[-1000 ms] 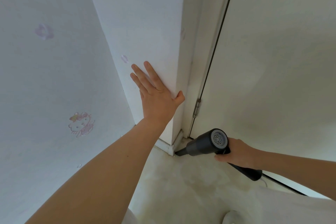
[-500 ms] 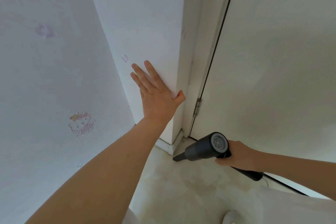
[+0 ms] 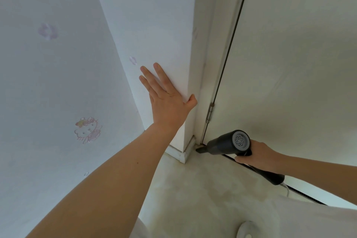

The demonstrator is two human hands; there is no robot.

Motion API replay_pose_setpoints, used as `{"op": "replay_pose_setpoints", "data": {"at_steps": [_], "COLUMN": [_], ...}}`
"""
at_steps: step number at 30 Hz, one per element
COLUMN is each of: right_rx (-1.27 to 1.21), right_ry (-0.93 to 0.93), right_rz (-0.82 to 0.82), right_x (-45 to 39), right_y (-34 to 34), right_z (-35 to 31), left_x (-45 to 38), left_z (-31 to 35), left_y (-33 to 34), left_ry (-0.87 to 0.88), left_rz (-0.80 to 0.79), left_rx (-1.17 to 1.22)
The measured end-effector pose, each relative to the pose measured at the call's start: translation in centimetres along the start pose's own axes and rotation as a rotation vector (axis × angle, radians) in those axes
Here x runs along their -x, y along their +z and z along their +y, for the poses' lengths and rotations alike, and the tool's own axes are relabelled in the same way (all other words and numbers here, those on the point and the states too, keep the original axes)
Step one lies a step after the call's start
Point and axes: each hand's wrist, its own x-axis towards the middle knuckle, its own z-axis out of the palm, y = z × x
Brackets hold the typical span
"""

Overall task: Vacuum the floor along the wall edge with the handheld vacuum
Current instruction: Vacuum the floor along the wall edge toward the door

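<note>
Low down, right hand [image 3: 259, 153] gripping vacuum [image 3: 229, 144], nozzle at door-frame foot; left hand [image 3: 168, 100] flat on wall [image 3: 154, 15].

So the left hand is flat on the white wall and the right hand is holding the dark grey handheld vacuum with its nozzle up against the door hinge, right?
Not the hinge. The head view shows the dark grey handheld vacuum, gripped by the right hand, with its nozzle at the floor by the door's bottom corner. The left hand is flat on the white wall.

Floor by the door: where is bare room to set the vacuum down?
Bare floor lies open between the skirting and the door. It is tight at the hinge corner, where the right hand holds the vacuum. The left hand presses the wall.
</note>
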Motion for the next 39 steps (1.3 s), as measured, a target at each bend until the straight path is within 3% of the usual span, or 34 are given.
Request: {"op": "replay_pose_setpoints", "data": {"at_steps": [14, 32, 39], "right_rx": [0.079, 0.091, 0.136], "right_ry": [-0.053, -0.062, 0.024], "right_rz": [-0.184, -0.142, -0.099], "right_x": [0.8, 0.8, 1.3], "right_y": [0.9, 0.8, -0.8], "right_z": [-1.1, -1.3, -0.8], "left_x": [0.0, -0.1, -0.2], "left_z": [0.0, -0.2, -0.4], "left_y": [0.0, 0.1, 0.2], "left_ry": [0.004, 0.016, 0.043], "left_rz": [0.001, 0.004, 0.037], "left_rx": [-0.008, -0.018, -0.039]}}
